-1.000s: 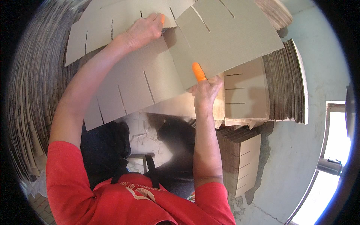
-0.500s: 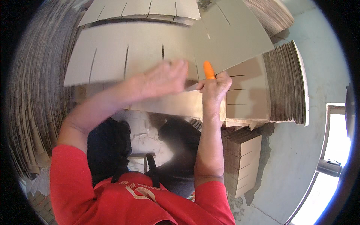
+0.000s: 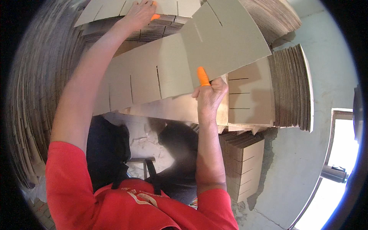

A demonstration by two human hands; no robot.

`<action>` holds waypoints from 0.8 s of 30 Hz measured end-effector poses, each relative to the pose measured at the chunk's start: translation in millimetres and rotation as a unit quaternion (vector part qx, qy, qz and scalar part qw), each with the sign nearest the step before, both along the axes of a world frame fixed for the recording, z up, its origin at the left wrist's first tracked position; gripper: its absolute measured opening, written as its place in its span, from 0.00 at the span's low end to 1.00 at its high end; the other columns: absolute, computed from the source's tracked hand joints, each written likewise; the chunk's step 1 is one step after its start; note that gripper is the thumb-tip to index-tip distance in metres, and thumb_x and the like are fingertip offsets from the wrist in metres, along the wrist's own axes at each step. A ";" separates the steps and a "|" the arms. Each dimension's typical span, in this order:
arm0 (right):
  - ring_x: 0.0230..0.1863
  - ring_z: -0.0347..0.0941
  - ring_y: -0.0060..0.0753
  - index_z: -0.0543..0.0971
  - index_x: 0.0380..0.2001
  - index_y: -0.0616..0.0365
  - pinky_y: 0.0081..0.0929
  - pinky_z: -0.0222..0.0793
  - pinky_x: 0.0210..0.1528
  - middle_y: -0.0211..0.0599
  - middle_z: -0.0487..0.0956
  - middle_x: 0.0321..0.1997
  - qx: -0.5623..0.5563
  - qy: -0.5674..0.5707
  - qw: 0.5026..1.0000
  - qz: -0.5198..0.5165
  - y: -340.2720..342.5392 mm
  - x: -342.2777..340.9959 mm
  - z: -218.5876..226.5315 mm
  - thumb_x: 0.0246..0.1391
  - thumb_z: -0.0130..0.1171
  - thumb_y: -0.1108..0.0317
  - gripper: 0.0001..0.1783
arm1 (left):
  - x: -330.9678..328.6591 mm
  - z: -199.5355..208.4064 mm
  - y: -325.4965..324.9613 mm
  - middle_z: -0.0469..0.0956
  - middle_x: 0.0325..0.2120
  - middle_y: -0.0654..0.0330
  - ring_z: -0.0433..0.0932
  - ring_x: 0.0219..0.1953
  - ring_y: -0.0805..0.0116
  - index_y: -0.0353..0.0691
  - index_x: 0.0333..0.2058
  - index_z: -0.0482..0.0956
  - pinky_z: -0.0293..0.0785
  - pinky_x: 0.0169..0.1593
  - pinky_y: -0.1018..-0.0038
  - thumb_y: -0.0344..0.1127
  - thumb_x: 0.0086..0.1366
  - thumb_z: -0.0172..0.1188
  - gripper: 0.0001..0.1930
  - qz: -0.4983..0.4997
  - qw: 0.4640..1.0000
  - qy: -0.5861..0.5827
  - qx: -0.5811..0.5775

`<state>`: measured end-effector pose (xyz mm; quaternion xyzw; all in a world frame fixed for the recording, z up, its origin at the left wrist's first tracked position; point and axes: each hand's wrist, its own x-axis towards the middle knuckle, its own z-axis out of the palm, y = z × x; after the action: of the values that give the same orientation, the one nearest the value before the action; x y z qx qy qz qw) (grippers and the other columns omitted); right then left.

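Note:
My right hand (image 3: 210, 96) grips the near edge of a slotted cardboard sheet (image 3: 224, 42), its finger in an orange finger cover (image 3: 203, 76) stretched over the face. That sheet is bent, with its right part angled up and its left part (image 3: 145, 73) sloping down to the left. Farther off, my left hand (image 3: 141, 14) is at the near edge of the top cardboard sheet on the far stack (image 3: 103, 11). Its orange-covered thumb and finger are spread apart, and nothing shows between them.
Tall cardboard piles (image 3: 38, 88) rise on the left. A stack of slotted sheets (image 3: 291, 88) stands at the right, with another bundle (image 3: 251, 165) below it. More sheets (image 3: 268, 17) lie at the far right. A pale wall (image 3: 295, 165) bounds the right side.
My left hand has moved from beside my right hand to the far stack. The bent sheet has shifted slightly left and its left part has tilted down. My right hand keeps its hold.

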<state>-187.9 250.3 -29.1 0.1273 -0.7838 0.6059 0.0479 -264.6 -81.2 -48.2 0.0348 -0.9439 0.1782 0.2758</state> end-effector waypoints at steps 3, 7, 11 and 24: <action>0.14 0.70 0.30 0.74 0.19 0.73 0.28 0.64 0.13 0.44 0.76 0.14 0.009 -0.020 1.000 0.002 5.0 -3.8 -4.5 0.27 0.53 0.93 0.10 | -13.8 1.2 -6.7 0.77 0.42 0.54 0.72 0.50 0.56 0.34 0.41 0.76 0.73 0.51 0.63 0.27 0.53 0.62 0.15 -0.056 0.994 -0.094 -0.012; 0.07 0.64 0.21 0.74 0.19 0.69 0.20 0.57 0.10 0.35 0.69 0.07 -0.019 0.018 1.000 0.006 0.4 -2.6 -6.8 0.38 0.39 0.88 0.12 | -17.3 1.8 -5.1 0.76 0.39 0.54 0.73 0.47 0.57 0.37 0.39 0.76 0.75 0.49 0.63 0.25 0.52 0.62 0.14 -0.053 0.995 -0.074 0.043; 0.12 0.67 0.29 0.71 0.14 0.71 0.29 0.61 0.13 0.41 0.72 0.11 0.006 -0.033 0.999 -0.003 6.7 -5.1 -7.1 0.22 0.53 0.91 0.09 | -6.9 11.7 7.1 0.74 0.43 0.54 0.74 0.45 0.56 0.38 0.44 0.75 0.75 0.51 0.64 0.25 0.52 0.61 0.18 -0.090 0.994 -0.015 0.053; 0.16 0.68 0.29 0.73 0.17 0.74 0.29 0.62 0.14 0.43 0.75 0.16 -0.035 -0.041 0.998 0.014 8.0 -7.6 -9.9 0.23 0.53 0.91 0.09 | 20.6 41.0 70.6 0.73 0.47 0.53 0.76 0.43 0.61 0.27 0.46 0.74 0.82 0.40 0.73 0.26 0.53 0.58 0.20 -0.150 0.987 -0.047 -0.036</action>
<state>-195.5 258.4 -39.0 0.1114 -0.7616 0.6383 0.0112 -244.0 -10.5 -7.2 -0.1254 -0.9434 0.1701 0.2554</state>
